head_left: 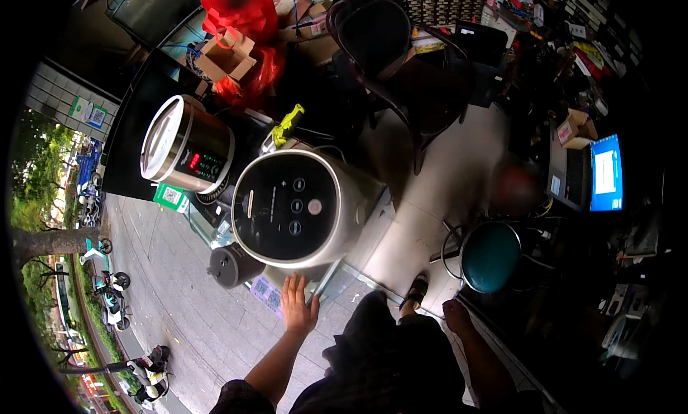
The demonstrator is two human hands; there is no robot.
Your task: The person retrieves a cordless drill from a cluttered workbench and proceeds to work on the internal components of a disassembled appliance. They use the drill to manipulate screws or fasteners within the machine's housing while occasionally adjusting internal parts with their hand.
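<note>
My left hand (297, 305) has its fingers stretched out at the glass counter edge (337, 281), just below a white appliance (269, 210) with a black touch-panel top; whether it touches that appliance is unclear. A small dark lidded canister (228, 265) stands left of the hand, above purple printed code cards (266, 295). My right hand (455, 315) hangs low at my right, fingers curled with nothing visible in them, below a green round stool seat (491, 256). A steel cooker (183, 145) with a lit display sits behind the appliance, beside a yellow-green tool (287, 127).
A dark chair (373, 41) stands behind, near red bags (240, 12) and an open cardboard box (215, 59). A laptop (603, 172) and cluttered shelves line the right. Tiled floor (401, 227) lies between; paving (165, 270) and parked scooters (115, 306) show at left.
</note>
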